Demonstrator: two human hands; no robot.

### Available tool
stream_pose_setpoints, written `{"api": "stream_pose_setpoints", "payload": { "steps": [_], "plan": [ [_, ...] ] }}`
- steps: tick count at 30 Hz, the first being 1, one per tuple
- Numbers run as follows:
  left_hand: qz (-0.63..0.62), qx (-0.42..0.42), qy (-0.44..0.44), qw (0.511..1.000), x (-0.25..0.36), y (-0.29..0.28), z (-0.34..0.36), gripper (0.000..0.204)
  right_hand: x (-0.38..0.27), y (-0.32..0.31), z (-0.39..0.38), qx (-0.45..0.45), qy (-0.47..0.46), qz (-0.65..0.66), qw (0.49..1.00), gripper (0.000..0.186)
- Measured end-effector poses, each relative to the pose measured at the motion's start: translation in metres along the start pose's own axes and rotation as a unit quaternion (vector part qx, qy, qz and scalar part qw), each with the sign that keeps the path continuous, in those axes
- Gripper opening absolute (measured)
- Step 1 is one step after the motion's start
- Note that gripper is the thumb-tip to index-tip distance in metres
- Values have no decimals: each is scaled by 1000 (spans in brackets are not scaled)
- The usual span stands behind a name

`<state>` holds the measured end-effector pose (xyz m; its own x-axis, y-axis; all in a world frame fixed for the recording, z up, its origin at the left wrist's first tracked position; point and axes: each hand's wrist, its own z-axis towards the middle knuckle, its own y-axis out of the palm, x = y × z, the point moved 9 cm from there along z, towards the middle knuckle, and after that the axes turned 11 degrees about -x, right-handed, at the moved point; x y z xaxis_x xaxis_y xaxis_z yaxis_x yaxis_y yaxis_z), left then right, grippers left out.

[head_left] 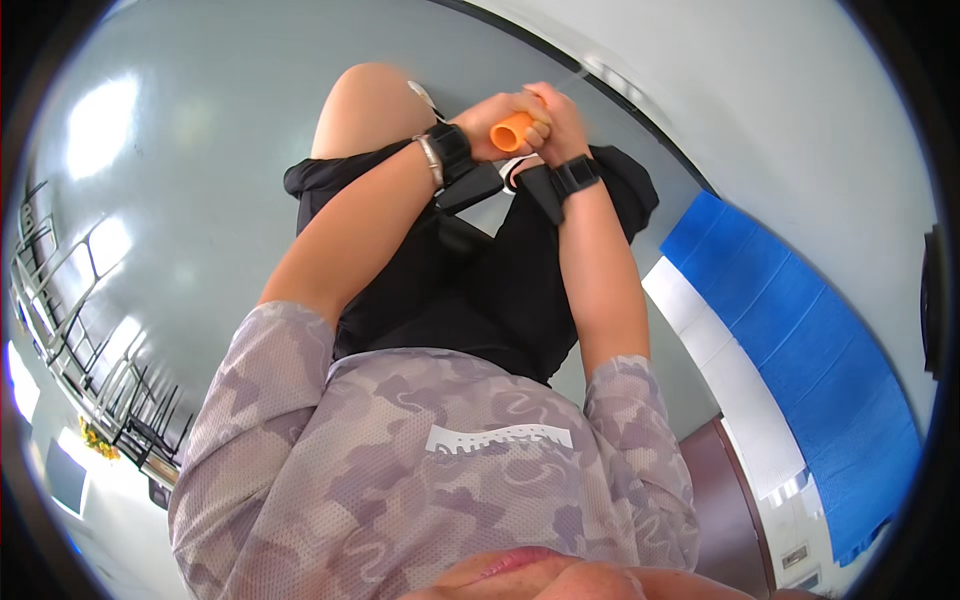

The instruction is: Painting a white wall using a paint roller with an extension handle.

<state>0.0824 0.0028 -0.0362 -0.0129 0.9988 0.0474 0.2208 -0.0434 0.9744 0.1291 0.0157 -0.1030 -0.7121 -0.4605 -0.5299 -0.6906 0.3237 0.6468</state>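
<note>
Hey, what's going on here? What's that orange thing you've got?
A person is gripping an orange tube with the left hand, its open end facing back toward the body. The right hand is right up against the left one; how much of the tube it holds is hard to see. Each wrist has a black band on it. Off to the right is a long blue panel.

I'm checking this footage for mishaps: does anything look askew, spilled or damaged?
Nothing stands out. The orange tube gripped in the left hand looks intact at its visible end, and I see no spill.
</note>
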Motion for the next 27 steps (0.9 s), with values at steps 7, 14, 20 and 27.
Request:
{"api": "stream_pose_setpoints", "payload": {
  "steps": [7,14,20,27],
  "plan": [
    [97,164,148,970,68,-21,-88,12,29,110,76,-124,49,-51,990,21],
    [131,191,150,961,75,-45,-90,8,44,112,92,-164,81,-24,983,17],
    [135,158,97,973,50,-52,-41,9,11,57,72,-126,-37,-187,974,15],
    [167,104,-21,980,13,-22,6,6,-15,2,-2,55,-39,-107,992,16]
  ]
}}
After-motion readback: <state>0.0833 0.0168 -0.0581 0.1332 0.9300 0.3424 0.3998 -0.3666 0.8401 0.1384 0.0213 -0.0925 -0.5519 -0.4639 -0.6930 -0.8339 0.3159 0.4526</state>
